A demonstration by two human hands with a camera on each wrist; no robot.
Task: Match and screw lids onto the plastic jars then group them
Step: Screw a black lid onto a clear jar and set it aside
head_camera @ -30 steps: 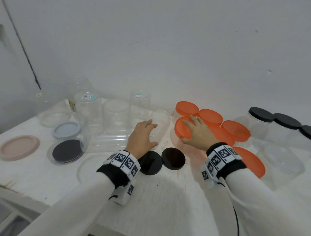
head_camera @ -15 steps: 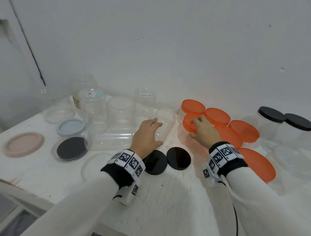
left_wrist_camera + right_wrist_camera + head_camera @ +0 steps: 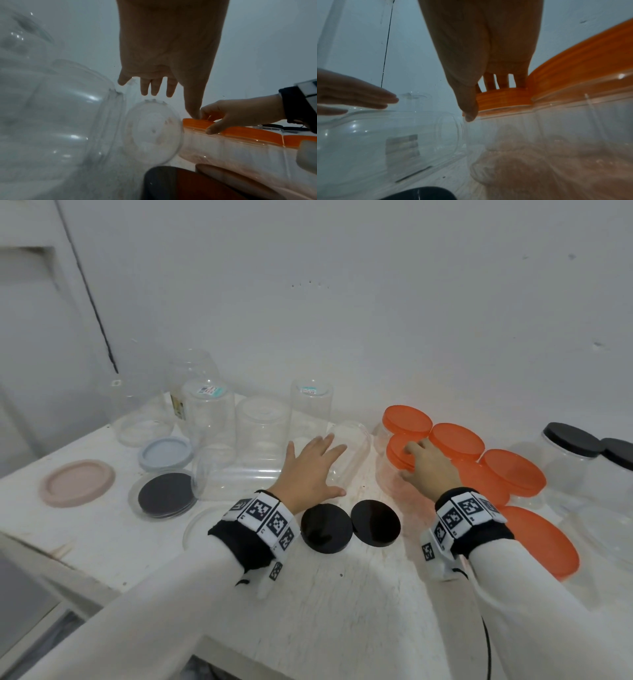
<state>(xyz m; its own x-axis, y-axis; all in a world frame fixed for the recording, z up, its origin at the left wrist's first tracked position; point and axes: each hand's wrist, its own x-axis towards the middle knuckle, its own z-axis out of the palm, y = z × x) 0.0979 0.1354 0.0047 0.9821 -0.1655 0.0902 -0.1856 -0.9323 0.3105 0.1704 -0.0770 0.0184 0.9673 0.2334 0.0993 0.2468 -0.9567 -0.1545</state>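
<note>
- We see small stickers on the upturned bottoms of two clear jars at the back of the table; their print is too small to read, and another jar behind carries a side label we cannot read either.
- Our wristbands bear black-and-white square code patterns, no words.
- Our right hand grips the orange lid of the nearest orange-lidded jar: the fingers curl over its top and the thumb presses its ribbed rim, as the right wrist view shows.
- That jar stands upright, clear-walled with an orange tint, at the left edge of a cluster of orange-lidded jars.
- Our left hand is spread flat, fingers straight, over a clear lidless jar lying on its side, just left of the orange cluster; we cannot tell whether the palm touches it.
- Two black lids lie flat on the table between our wrists.
- Black-lidded jars stand at the far right.
</note>
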